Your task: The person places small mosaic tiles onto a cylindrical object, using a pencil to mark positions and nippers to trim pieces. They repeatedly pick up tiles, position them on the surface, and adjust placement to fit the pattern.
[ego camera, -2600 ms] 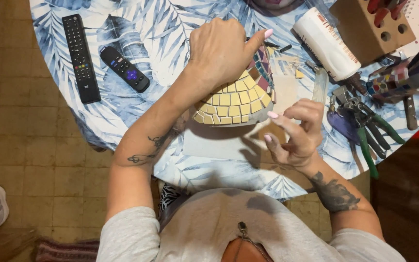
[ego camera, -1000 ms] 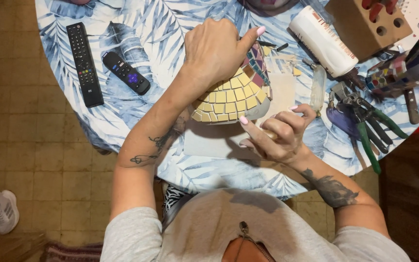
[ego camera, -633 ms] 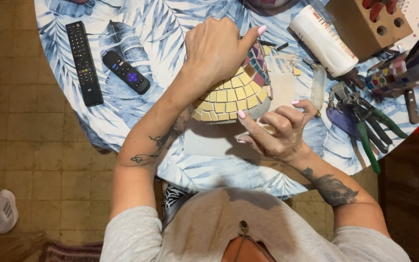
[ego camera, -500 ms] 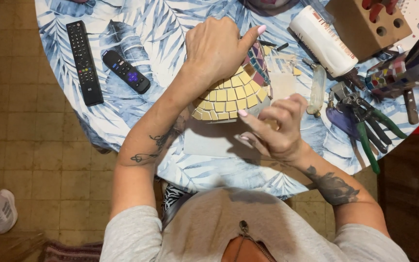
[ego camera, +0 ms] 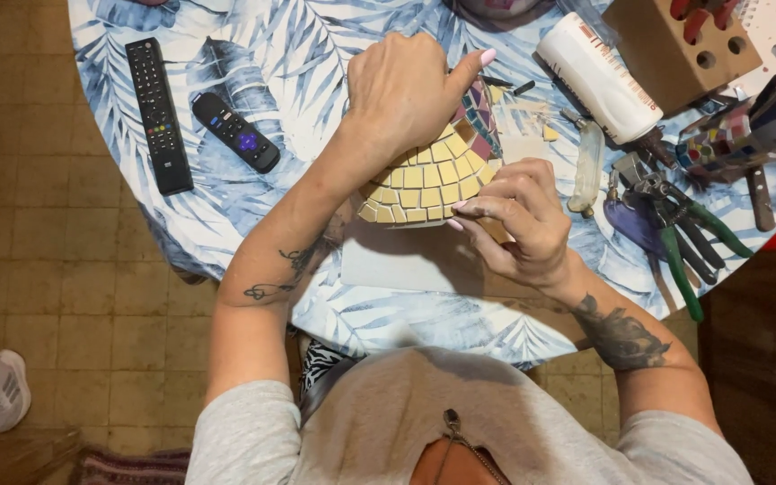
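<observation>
— Starting from the far left, what lies beside the work?

— Two remotes sit well out to the left of the holding hand: a long black remote (ego camera: 159,115) and a shorter black remote (ego camera: 235,132), both on the leaf-print tablecloth (ego camera: 316,54).

— And the hands?

— The left hand (ego camera: 403,94) is clamped over the top of the mosaic dome (ego camera: 430,180), fingers wrapped round it, thumb stretched toward the right. The dome sits under that palm, over a white sheet (ego camera: 406,265). The right hand (ego camera: 518,220) has its fingertips (ego camera: 469,208) pinched together at the dome's lower edge; whether a tile is between them cannot be told.

— How much looks done?

— Judging by what shows, the near face is covered in rows of yellow tiles, with darker coloured tiles higher up beside the thumb. What the left palm hides cannot be judged.

— Further right?

— Beyond the pinching hand lie a clear tube (ego camera: 587,166), a white bottle (ego camera: 596,76), green-handled nippers (ego camera: 675,229) and a wooden block with holes (ego camera: 680,45).
</observation>
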